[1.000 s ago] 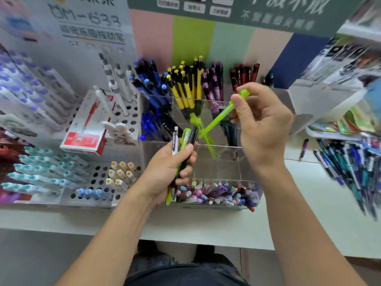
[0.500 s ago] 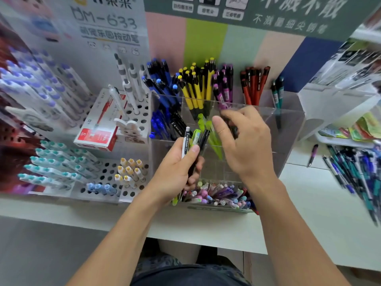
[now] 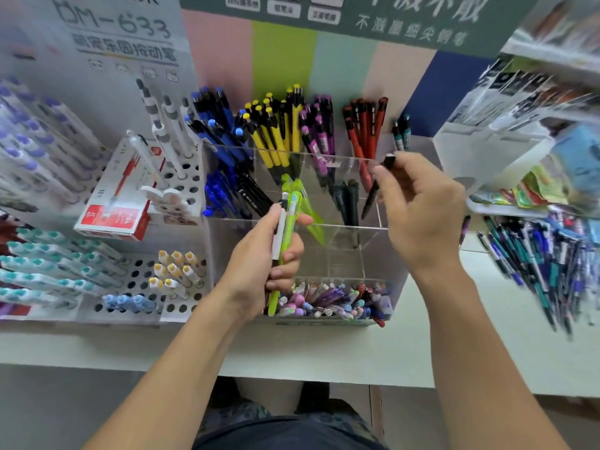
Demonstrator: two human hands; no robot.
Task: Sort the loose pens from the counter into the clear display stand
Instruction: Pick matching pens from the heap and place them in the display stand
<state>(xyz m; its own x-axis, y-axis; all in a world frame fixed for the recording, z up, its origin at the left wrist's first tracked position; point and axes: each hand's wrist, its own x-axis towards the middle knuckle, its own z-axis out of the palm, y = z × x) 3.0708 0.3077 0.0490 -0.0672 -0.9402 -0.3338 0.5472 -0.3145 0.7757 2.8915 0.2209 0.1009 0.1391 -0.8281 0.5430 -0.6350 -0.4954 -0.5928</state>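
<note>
Counter (image 3: 324,349) white, stand (image 3: 383,254) clear — hands: left (image 3: 259,264) grips pens (image 3: 285,241), right (image 3: 418,209) pinches black pen (image 3: 373,193).

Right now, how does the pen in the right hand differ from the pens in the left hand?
The right hand pinches one black pen, held tilted above the stand; the left hand grips a white pen and a green pen together, nearly upright. The black pen is dark all over; the left hand's pens are pale and bright. All are slim click-type pens held over the stand.
</note>
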